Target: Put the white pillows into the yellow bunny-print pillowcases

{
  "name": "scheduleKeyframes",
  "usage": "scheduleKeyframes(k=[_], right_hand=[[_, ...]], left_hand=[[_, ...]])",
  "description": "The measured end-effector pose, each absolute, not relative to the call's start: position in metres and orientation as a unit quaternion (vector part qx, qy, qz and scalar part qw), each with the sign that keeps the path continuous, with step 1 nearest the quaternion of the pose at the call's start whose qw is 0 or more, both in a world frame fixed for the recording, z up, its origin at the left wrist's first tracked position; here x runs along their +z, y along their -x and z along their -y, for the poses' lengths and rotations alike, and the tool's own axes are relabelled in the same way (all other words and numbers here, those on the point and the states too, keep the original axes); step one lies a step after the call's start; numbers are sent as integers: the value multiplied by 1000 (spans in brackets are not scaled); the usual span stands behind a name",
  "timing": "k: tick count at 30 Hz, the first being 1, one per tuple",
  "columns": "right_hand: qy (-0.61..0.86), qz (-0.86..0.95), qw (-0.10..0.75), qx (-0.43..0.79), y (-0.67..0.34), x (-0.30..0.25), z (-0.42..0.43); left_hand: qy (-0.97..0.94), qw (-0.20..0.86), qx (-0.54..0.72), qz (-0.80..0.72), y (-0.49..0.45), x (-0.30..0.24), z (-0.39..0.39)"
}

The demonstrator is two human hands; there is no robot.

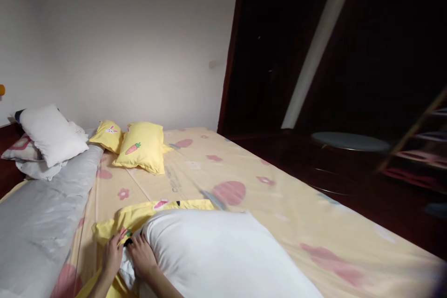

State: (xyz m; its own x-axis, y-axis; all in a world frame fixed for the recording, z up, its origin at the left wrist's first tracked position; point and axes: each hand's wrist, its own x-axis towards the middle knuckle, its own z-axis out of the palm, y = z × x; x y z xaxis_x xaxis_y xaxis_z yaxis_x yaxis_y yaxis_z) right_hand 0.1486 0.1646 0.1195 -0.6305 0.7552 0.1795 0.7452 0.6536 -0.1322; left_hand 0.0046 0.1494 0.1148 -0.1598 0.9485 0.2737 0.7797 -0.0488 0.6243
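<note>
Nearest, the left hand (112, 255) pinches the yellow pillowcase (146, 216) opening while the right hand (141, 256) presses the white pillow (216, 256) in; the cloth could bunch. 2 dressed pillows (141, 146) lie beyond on the bedsheet (279, 205).

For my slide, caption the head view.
Both hands, left and right, grip a white pillow at a yellow pillowcase on the bed.

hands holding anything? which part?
Both hands are on bedding. The left hand grips the open edge of the yellow pillowcase; the right hand presses the near corner of the white pillow at that opening.
</note>
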Motion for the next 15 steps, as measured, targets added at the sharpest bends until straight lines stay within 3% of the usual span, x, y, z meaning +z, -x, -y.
scheduleKeyframes(k=[7, 15], right_hand=[[417, 896, 152, 6, -137, 107, -155], [328, 937, 107, 57, -170, 124, -159]], left_hand=[[-592, 149, 407, -680, -38, 118, -140], [-529, 96, 380, -753, -15, 87, -117]])
